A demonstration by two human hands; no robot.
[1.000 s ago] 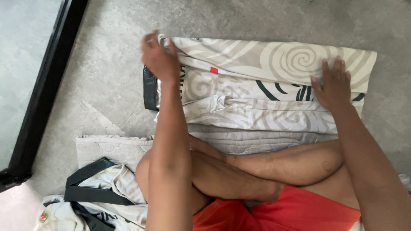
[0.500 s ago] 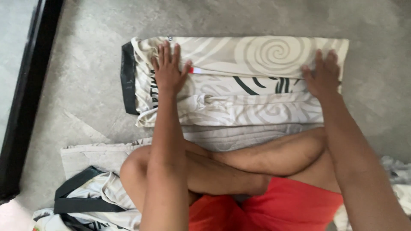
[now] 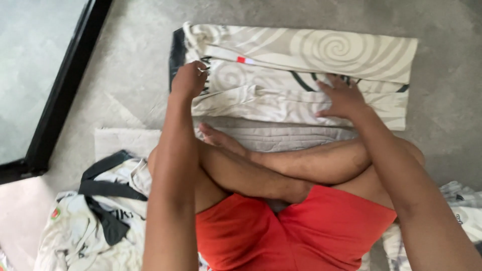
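Person sits cross-legged on the grey carpet floor (image 3: pixel 130 65), red shorts (image 3: pixel 301 231), both arms reaching to the far side. The work piece is a folded cream garment with a swirl print (image 3: pixel 321 55), black trim at its left end, lying flat on the carpet just past the knees and touching a grey quilted cloth (image 3: pixel 281 136) on its near edge. Left hand (image 3: pixel 188 79) is at the garment's left end by the black trim, fingers curled in; looks like it pinches a bit of fabric or a drawstring, but I can't tell for sure what's inside the grip. Right hand (image 3: pixel 344 98) is spread wide and flat, palm down on the near right part of the garment, pressing and holding nothing. My read on handling: thin, soft, light fabric with no stiffness, so it will sag and lose its fold if lifted by one point. It likely slides easily over itself but drags a little on the carpet. Best hold is at the two ends along a folded edge, or the thicker seam by the black trim, with a flat palm pinning the layers. Not fragile. Another crumpled cream-and-black garment (image 3: pixel 95 221) lies in a heap near left, beside the thigh. Black door frame (image 3: pixel 65 95) runs along the far left.
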